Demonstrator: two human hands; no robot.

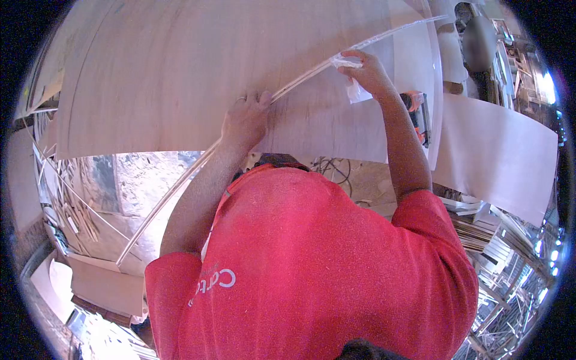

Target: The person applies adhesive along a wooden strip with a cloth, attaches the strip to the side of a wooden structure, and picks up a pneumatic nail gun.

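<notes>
A bundle of long thin wooden strips (306,76) runs diagonally over a large wooden sheet (180,78), its near end sticking out past the sheet's lower left edge. My left hand (246,119) is closed around the strips near their middle, a ring on one finger. Further along, my right hand (365,71) pinches a crumpled piece of thin, whitish, plastic-like wrap (356,91) against the strips. Beyond that hand, the far part of the strips looks shiny, as if covered with clear film.
An orange and black power tool (415,111) lies on the sheet, right of my right forearm. Another pale sheet (495,153) extends at the right. Loose wood offcuts (78,216) lie lower left, and stacked strips (471,233) lower right. A cable (336,170) hangs below the sheet's edge.
</notes>
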